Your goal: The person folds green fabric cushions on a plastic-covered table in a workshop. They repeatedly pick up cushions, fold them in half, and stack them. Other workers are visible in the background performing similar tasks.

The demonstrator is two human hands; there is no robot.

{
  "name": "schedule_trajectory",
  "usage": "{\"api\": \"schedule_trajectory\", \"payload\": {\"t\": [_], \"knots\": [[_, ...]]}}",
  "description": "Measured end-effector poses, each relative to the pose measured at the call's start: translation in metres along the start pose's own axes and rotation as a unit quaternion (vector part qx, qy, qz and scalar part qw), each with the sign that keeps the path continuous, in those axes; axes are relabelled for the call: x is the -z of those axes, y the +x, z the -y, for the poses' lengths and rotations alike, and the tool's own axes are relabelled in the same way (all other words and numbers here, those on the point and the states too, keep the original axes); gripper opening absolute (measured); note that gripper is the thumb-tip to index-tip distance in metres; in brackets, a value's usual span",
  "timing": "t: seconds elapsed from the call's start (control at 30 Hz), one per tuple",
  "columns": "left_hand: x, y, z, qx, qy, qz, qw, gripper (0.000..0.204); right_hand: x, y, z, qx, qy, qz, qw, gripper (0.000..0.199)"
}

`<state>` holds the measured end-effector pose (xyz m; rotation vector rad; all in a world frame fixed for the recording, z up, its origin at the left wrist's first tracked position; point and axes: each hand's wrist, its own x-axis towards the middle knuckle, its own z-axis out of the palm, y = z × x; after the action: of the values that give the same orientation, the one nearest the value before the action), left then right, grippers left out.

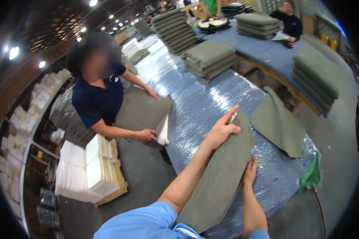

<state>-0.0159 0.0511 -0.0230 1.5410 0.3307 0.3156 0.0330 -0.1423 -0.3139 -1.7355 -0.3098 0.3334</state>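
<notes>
A grey-green ribbed fabric cushion [221, 179] is tilted on its edge against my body, above the plastic-wrapped table [187, 139]. My left hand [222, 131] grips its far upper end, with thumb and index finger stretched along it. On the cushion's right side, my right hand [249, 171] holds the edge, its fingers pointing up; part of that hand is behind the fabric. To the right lies a flat, limp grey-green cover [279, 123]. Across the table's left corner, a co-worker's hands [149, 135] hold another grey-green cushion [141, 105] with white filling [164, 131] showing at its open end.
A cushion stack [209, 59] stands on the far part of the table, with a taller stack [173, 30] behind. A blue table [263, 55] bears more cushions; a person sits beyond it. White foam blocks [85, 167] stand on the floor at left. Green cloth [310, 173] hangs at the right corner.
</notes>
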Motion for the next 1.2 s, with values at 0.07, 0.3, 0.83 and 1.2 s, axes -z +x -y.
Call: {"api": "schedule_trajectory", "payload": {"t": [0.07, 0.3, 0.83, 1.2], "knots": [[-0.005, 0.003, 0.012, -0.011, -0.02, -0.051, 0.998, 0.092, 0.007, -0.035, 0.021, 0.046, 0.031, -0.019, 0.998, 0.061], [-0.031, -0.1, 0.052, 0.025, -0.058, -0.125, 0.99, 0.085, 0.025, -0.153, 0.155, 0.048, 0.247, 0.078, 0.965, 0.072], [-0.072, -0.325, 0.097, 0.168, -0.2, 0.103, 0.96, 0.075, 0.052, -0.257, 0.177, -0.026, 0.28, 0.1, 0.954, 0.074], [-0.055, -0.288, -0.009, -0.059, 0.02, 0.084, 0.995, 0.083, 0.062, -0.273, 0.273, 0.145, 0.052, 0.122, 0.981, 0.093]]}}
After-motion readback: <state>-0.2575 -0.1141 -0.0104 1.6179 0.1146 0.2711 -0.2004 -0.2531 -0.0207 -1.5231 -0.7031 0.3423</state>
